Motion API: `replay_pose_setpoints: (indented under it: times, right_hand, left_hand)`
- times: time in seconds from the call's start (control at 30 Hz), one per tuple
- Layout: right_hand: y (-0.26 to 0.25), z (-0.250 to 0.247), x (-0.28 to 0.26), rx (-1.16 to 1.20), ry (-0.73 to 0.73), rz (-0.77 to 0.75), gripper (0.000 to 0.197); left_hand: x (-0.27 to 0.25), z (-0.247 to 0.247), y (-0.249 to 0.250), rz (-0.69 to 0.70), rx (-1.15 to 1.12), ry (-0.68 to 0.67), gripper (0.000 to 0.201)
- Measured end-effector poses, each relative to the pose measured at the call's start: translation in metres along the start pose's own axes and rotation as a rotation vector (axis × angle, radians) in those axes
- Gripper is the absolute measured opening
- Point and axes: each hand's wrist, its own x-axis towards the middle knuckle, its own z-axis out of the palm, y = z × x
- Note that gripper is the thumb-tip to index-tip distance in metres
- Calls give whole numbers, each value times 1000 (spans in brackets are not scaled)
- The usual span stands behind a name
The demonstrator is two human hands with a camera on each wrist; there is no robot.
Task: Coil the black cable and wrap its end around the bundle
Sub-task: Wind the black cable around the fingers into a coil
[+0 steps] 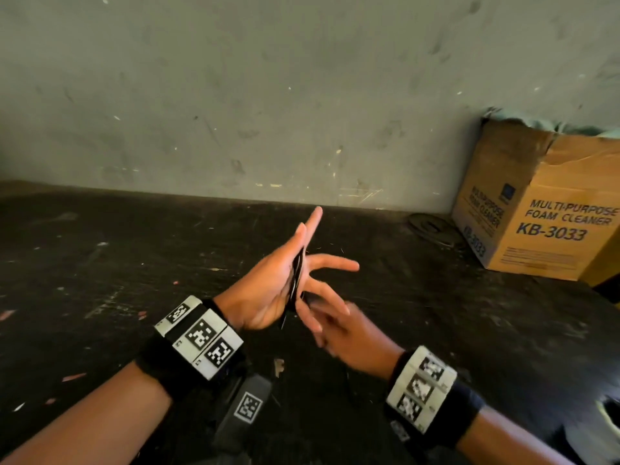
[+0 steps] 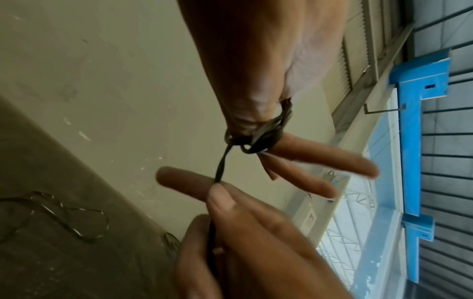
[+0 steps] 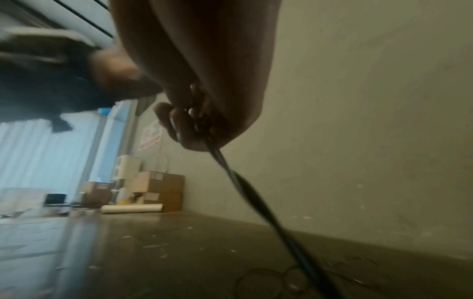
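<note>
Several loops of the black cable (image 2: pixel 266 131) circle the left hand (image 1: pixel 268 290), fingers straight. The right hand (image 1: pixel 339 327) pinches the strand. Loose cable on the table (image 1: pixel 100 297) remains; the end-wrap looks undone.

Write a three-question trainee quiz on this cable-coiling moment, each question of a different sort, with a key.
1. True or false: the black cable is looped around the left hand.
2. Which of the two hands pinches the free strand? A) the left hand B) the right hand
3. Fill in: the cardboard box stands against the ____.

Key: 1 true; 2 B; 3 wall.
</note>
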Motion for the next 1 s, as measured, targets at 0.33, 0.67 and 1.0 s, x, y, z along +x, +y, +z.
replay_pose_setpoints:
  times: [0.33, 0.67, 1.0]
  right_hand:
    - [-70, -12, -15, -215, -193, -57, 14]
    - [-89, -123, 12, -491, -39, -200, 24]
    - [-25, -63, 16, -170, 155, -229, 21]
  left_hand:
    - [-6, -16, -14, -34, 447, 165, 57]
    - [-30, -9, -31, -171, 331, -111, 53]
    - [-30, 8, -8, -90, -16, -260, 54]
